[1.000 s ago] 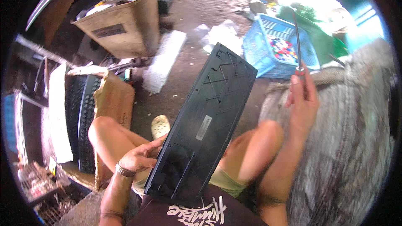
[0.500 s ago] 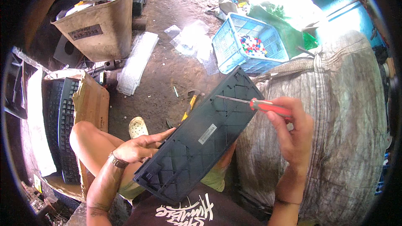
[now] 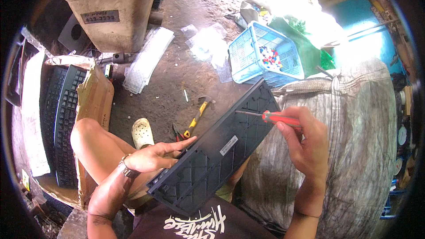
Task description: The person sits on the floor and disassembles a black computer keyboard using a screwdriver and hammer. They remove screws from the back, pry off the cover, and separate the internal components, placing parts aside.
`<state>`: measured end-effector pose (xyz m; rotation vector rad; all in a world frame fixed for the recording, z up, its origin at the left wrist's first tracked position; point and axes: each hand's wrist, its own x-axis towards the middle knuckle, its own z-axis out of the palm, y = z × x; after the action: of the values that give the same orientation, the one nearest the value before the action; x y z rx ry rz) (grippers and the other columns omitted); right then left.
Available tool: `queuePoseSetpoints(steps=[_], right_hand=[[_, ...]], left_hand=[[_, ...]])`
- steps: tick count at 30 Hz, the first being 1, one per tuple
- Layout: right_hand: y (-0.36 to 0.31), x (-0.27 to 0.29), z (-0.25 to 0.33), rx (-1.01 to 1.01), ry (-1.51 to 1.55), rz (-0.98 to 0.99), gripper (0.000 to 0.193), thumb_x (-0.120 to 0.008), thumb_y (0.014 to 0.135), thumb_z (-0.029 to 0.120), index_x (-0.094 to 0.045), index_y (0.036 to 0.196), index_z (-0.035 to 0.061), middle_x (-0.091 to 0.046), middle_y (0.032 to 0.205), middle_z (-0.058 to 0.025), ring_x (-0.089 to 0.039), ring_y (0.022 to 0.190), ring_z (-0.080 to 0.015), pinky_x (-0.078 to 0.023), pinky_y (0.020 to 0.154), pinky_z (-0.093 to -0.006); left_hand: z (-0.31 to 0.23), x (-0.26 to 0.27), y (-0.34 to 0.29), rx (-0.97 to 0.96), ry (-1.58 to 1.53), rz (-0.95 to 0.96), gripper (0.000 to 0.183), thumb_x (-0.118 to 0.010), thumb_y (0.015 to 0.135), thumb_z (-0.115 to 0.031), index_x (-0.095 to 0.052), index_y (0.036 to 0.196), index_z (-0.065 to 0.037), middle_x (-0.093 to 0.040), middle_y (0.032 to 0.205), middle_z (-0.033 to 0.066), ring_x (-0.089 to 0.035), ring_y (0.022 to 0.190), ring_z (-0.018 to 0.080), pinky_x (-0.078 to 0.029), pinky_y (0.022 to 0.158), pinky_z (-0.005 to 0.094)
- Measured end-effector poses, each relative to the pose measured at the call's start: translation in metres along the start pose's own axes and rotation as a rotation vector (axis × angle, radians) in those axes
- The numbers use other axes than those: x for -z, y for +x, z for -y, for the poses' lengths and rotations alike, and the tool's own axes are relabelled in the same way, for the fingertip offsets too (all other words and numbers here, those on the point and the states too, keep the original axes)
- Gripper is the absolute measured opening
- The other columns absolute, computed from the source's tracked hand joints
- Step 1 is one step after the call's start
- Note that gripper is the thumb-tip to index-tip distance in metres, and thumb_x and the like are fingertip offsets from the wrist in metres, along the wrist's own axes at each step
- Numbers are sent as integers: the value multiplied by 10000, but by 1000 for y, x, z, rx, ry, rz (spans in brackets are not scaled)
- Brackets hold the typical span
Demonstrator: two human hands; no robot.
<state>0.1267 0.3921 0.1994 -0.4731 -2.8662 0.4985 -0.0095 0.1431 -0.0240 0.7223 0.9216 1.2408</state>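
Note:
A black keyboard (image 3: 199, 170) lies slantwise across my lap, its ribbed underside and a small white label facing up. My left hand (image 3: 152, 157) grips its left long edge, fingers stretched along the rim and partly hidden behind it. In my right hand (image 3: 310, 144) is a screwdriver (image 3: 283, 119) with a red and grey handle, held between thumb and fingers. Its thin shaft points left, and the tip meets the underside near the far left edge. Whether a screw sits under the tip is too small to tell.
On the floor beyond lie a yellow-handled hammer (image 3: 197, 117) and red-handled pliers (image 3: 178, 133). A blue crate (image 3: 243, 57) with colourful small pieces stands ahead. At left, a cardboard box (image 3: 95, 102) holds keyboards, near a beige bin (image 3: 113, 31). A large grey sack (image 3: 354, 150) fills the right.
The keyboard has tilted slightly and sits a little further right and lower in view. The screwdriver tip stays near its far left edge. More of the hammer and the pliers shows.

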Motion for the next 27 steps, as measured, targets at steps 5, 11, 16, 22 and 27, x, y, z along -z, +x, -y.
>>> queuePoseSetpoints(steps=[5, 11, 16, 22, 27], right_hand=[[16, 5, 1, -55, -281, 156, 236, -734, 901, 169, -587, 963, -5, -730, 856, -140, -726, 729, -257, -530, 604, -328], [51, 13, -4, 126, -281, 316, 263, -716, 897, 254, -596, 933, 23, -714, 839, -136, -696, 737, -315, -511, 623, -389], [65, 18, -2, 315, -285, 491, 193, -712, 868, 185, -623, 946, 32, -672, 871, -138, -661, 810, -349, -495, 703, -420], [70, 22, 5, 124, -473, 473, 185, -705, 884, 154, -649, 1018, 40, -684, 958, -137, -671, 815, -365, -502, 704, -429], [61, 9, -1, 227, -74, 382, 266, -695, 899, 109, -578, 1131, 51, -709, 950, -145, -702, 761, -354, -512, 650, -402]], left_hand=[[-6, -3, 1, 34, 33, 27, 794, -555, 902, -2, -202, 1602, -127, -482, 1503, 116, -457, 1341, 171, -339, 1128, 329], [-11, -4, 4, -65, 137, 81, 773, -555, 938, -15, -173, 1602, -115, -383, 1579, 107, -420, 1389, 203, -315, 1155, 345], [-11, -4, 6, -34, 81, 68, 820, -584, 893, 12, -175, 1598, -76, -512, 1475, 132, -482, 1307, 170, -335, 1119, 322], [-11, -1, 4, -58, 180, 83, 803, -595, 903, -14, -189, 1593, -68, -528, 1462, 144, -511, 1286, 172, -355, 1106, 337], [-8, -1, 4, -88, 175, 65, 798, -607, 908, -33, -194, 1590, -62, -523, 1466, 141, -507, 1292, 179, -358, 1103, 342]])
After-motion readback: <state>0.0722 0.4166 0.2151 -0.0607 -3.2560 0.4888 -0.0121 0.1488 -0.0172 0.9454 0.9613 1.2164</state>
